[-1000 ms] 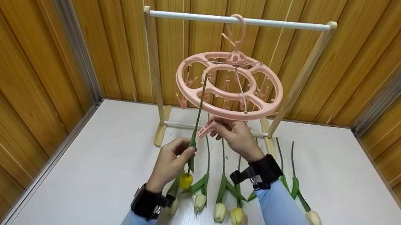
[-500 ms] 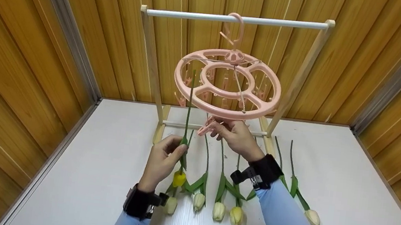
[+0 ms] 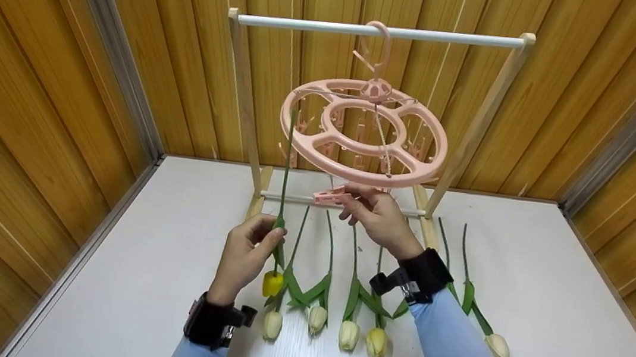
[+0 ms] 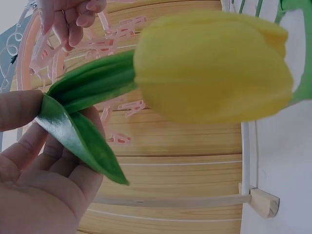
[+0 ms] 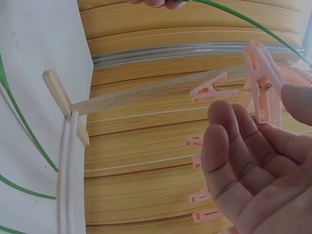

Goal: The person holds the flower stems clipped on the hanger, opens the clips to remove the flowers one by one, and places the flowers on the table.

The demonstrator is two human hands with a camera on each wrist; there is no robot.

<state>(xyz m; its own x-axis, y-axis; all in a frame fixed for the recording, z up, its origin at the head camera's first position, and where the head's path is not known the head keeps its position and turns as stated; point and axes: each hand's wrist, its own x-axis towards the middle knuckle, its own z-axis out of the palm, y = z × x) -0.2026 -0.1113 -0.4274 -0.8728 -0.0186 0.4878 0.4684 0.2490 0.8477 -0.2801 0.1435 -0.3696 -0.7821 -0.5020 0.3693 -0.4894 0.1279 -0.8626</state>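
My left hand (image 3: 243, 254) pinches a yellow tulip (image 3: 272, 284) by its leafy stem, bloom down and stem end pointing up. That stem passes in front of the left rim of a round pink clip hanger (image 3: 366, 177) in the head view. Below the hanger's front rim, my right hand (image 3: 376, 218) pinches a pink clothespin (image 3: 327, 196) between thumb and fingers. In the right wrist view the clothespin (image 5: 263, 85) has nothing in its mouth that I can see. The tulip bloom (image 4: 209, 68) fills much of the left wrist view.
From the white bar (image 3: 448, 37) of a wooden-legged rack hangs the hanger by its hook. More pink clips (image 5: 209, 90) dangle beneath it. Several pale and yellowish tulips (image 3: 348, 335) lie on the white table (image 3: 124, 300), stems toward the rack. Wood-look walls (image 3: 149, 33) enclose the table.
The left hand has moved left, carrying the yellow tulip away from the right hand. The pinched clothespin has turned from slanting downward to nearly level; the right hand stays about where it was.
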